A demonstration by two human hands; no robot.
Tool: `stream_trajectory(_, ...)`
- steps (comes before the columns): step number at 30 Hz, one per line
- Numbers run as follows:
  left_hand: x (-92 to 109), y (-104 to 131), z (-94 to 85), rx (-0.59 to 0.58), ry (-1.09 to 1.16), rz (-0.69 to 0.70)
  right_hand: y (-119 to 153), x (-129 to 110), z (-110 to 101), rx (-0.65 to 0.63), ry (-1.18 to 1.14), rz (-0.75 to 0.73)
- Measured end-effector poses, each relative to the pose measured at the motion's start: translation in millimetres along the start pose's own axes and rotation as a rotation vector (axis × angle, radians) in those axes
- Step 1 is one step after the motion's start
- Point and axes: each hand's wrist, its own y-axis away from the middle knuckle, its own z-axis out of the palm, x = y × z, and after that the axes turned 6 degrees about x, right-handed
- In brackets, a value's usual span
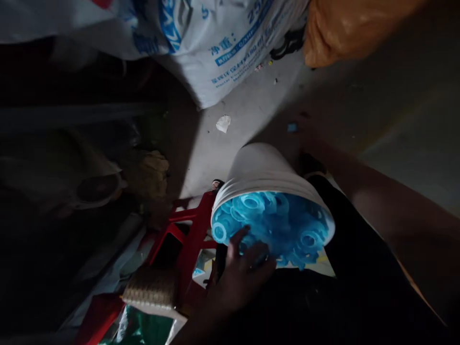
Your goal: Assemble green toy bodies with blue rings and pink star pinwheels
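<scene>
A white bucket (269,165) is tilted with its mouth toward me, filled with translucent blue plastic pieces (275,225), several with round ring-shaped ends. My left hand (247,258) is at the near rim, its curled fingers apart over the blue pieces; I cannot tell whether one lies between them. A dim, blurred forearm, seemingly my right, reaches from the right edge past the bucket. My right hand (307,127) is barely made out in the shadow there, close to a small blue piece (292,127); its fingers are too dark to read.
A red plastic stool (192,239) stands left of the bucket, near a woven item (151,290). Large white printed sacks (223,52) and an orange bag (345,28) stand ahead. A white scrap (223,123) lies on the concrete floor (212,153). Dark trousers (359,268) show below right.
</scene>
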Motion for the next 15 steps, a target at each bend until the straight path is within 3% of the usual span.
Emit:
stream_trajectory(3,9.1,14.2,25.8,-0.04,-0.098,0.105,72.6,-49.3,-70.8,0.295,-0.229,0.036)
stream_trajectory(5,16.4,15.0,30.4,-0.054,-0.098,0.073,130.1,-84.2,-105.8,0.39,-0.303,0.037)
stream_trajectory(6,20.7,14.5,29.5,-0.063,-0.091,0.064,157.2,-99.4,-116.1,0.366,-0.294,0.013)
stream_trajectory(7,25.3,14.1,27.2,-0.065,-0.088,0.066,181.2,-112.6,-121.3,0.291,-0.304,0.015)
stream_trajectory(9,33.9,14.2,20.5,-0.023,-0.095,0.082,216.9,-132.1,-119.5,0.142,-0.325,-0.129)
stream_trajectory(11,38.0,16.4,13.4,0.033,-0.068,0.088,234.6,-141.8,-110.6,0.038,-0.306,-0.276)
stream_trajectory(13,33.6,20.6,7.3,0.122,0.012,0.035,236.6,-141.5,-103.5,0.055,-0.268,-0.283)
stream_trajectory(15,19.1,25.1,2.3,0.307,0.123,-0.161,227.6,-132.4,-100.2,0.161,-0.261,-0.16)
